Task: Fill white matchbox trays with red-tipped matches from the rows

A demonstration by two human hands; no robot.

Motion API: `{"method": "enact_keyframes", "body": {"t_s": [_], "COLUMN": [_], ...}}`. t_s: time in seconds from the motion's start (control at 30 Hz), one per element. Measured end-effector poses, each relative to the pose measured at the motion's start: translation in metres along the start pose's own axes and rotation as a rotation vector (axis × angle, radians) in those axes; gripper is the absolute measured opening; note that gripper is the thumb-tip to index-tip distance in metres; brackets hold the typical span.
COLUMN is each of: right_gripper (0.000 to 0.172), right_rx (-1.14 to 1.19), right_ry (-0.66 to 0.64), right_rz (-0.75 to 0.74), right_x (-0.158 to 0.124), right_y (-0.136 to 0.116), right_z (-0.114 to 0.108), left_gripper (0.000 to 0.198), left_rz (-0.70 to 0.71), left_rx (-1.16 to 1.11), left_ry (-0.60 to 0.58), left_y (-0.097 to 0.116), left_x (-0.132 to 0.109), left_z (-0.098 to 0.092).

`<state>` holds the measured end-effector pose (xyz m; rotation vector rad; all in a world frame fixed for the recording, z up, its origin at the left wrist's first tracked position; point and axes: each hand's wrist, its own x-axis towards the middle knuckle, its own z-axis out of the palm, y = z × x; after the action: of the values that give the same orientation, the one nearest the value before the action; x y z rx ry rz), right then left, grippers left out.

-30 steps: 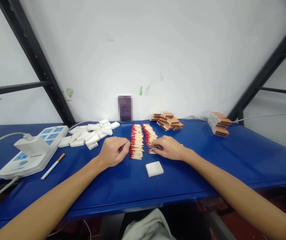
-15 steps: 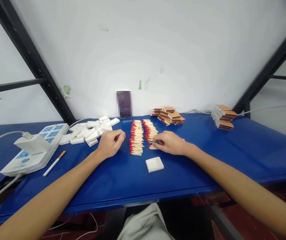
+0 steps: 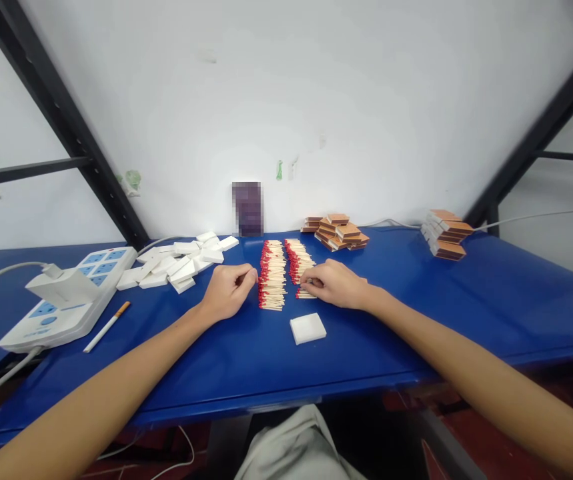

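L hand (image 3: 229, 290): 1. Fingers curled in, thumb against forefinger, tips touching the red-head side of the L match row. Whether a match is pinched inside: cannot tell, the knuckles cover it.
R hand (image 3: 335, 283): 1. Fingers bent down and close together, tips resting on the loose bunch. True pinch or just a press: cannot tell.
Loose bunch (image 3: 303, 294): a few matches at the near end of the R match row, partly under the R fingers; no. not countable.
L match row (image 3: 272, 280): 1 long row on the table between the hands, heads to the left. Sticks too fine to count.
R match row (image 3: 297, 259): 1, just beside the L row, parallel to it.
White tray (image 3: 307, 329): 1, flat, alone, near side of both rows, apart from both hands.
White box pile (image 3: 176, 261): 1 heap, left of the L hand; pieces overlap, count unclear.
Brown sleeve stacks: 2 groups, one (image 3: 339, 233) behind the rows, one (image 3: 443, 235) far right.
Cigarette (image 3: 107, 327): 1, lying near the power strip.
Power strip (image 3: 61, 300): 1, w/ 1 white plug in it; cable cut off at the left edge.
Dark item (image 3: 247, 209): 1, against the wall, blurred out.
Table (image 3: 416, 320): 1, blue; both ends out of frame.
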<state>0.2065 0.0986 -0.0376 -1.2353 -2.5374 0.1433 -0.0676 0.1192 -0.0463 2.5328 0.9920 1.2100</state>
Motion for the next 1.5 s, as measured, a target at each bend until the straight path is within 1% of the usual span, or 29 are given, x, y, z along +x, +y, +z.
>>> {"method": "enact_keyframes", "body": {"t_s": [0.17,0.4,0.6,0.8,1.0,1.3,1.5], "right_gripper": [0.017,0.024,0.020,0.021,0.019,0.024,0.020], "right_rx": [-0.014,-0.035,0.011,0.020,0.023,0.031,0.028], "right_ry": [-0.013,-0.023,-0.067,-0.090,-0.091,-0.107,-0.105], "right_rz": [-0.008,-0.017,-0.013,-0.024,-0.036,-0.028,-0.026], "right_x": [-0.001,-0.006,-0.008,-0.010,-0.011,-0.010,-0.010], "right_y": [-0.002,-0.002,-0.002,-0.005,-0.006,-0.007,-0.006], "right_z": [-0.001,-0.003,-0.008,-0.010,-0.012,-0.014,-0.013], "left_gripper": [0.038,0.038,0.037,0.037,0.037,0.038,0.039], "left_rz": [0.019,0.036,0.045,0.041,0.035,0.041,0.037], "left_rx": [-0.004,0.017,0.023,0.021,0.023,0.027,0.032], "left_ry": [-0.005,-0.016,-0.029,-0.041,-0.053,-0.070,-0.080], "left_y": [-0.002,-0.007,-0.007,-0.008,-0.009,-0.009,-0.009], "left_x": [0.000,-0.001,-0.002,-0.001,-0.002,-0.002,-0.002], "left_z": [-0.001,-0.004,-0.005,-0.003,-0.003,-0.003,-0.004]}}
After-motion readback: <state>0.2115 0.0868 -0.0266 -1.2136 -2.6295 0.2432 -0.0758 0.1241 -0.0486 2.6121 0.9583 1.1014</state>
